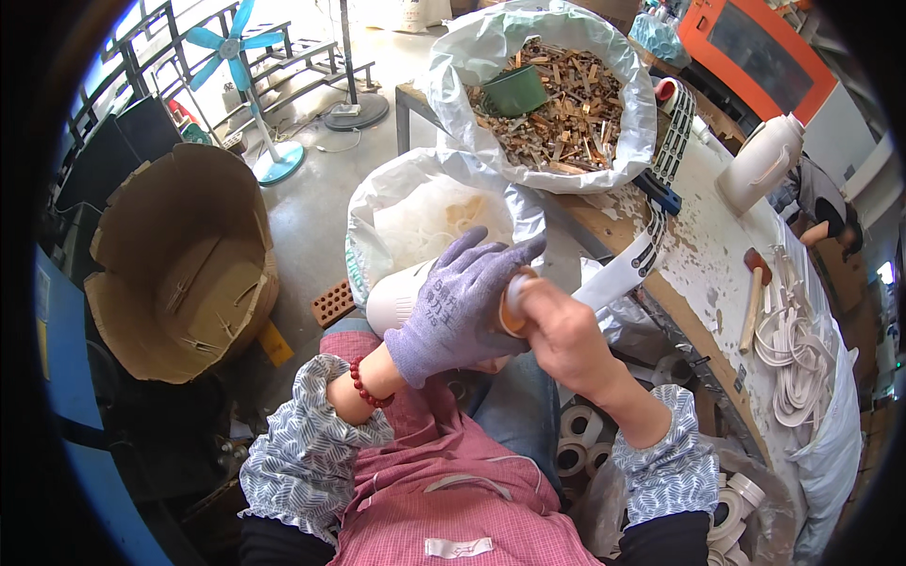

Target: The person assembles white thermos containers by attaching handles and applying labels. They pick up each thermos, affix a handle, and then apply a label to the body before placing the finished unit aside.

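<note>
Across my lap lies a white, ribbed, jug-like plastic vessel (392,300), its neck end toward the right. My left hand (458,297), in a grey-purple knit glove, is wrapped over its body. My bare right hand (566,330) is closed in a fist at the neck, where a white and orange rim (514,307) shows. Whatever lies inside that fist is hidden. Just beyond my hands sits an open white plastic bag (368,222) with pale, translucent material (415,222) in it.
Ahead stands a sack (448,75) of brown scraps with a green cup (514,91). The worn table (698,274) at right bears a beige jug (763,162), a mallet (753,292) and white strips (797,358). A cardboard box (179,264) is at left; a person (823,203) bends at far right.
</note>
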{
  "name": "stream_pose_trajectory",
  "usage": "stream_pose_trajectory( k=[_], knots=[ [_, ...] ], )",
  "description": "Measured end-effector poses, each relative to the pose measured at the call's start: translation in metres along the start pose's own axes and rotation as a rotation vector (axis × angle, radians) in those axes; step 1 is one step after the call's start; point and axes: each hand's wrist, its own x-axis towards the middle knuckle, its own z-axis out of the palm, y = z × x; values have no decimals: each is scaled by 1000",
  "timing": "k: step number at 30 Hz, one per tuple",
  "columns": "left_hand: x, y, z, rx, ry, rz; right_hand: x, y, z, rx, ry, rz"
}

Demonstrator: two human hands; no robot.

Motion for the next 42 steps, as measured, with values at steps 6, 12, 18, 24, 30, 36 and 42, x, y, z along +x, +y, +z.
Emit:
stream_pose_trajectory(
  k=[6,12,18,24,30,36,42],
  knots=[
    [-10,2,2,-16,22,8,1,-4,6,-127,-231,14],
    [-16,-3,-3,-34,51,76,-2,-16,4,-135,-188,-62],
    [-17,0,-4,-30,29,73,-1,-17,11,-223,-101,-59],
    [-12,-5,4,-21,-41,87,-3,8,2,-68,-294,17],
    [0,-20,-9,-165,-377,227,-1,19,-24,234,-640,68],
    [21,17,-90,209,-73,346,62,99,-66,271,9,64],
    [-98,-5,-125,-159,837,-440,122,231,-28,-620,-60,383]
  ],
)
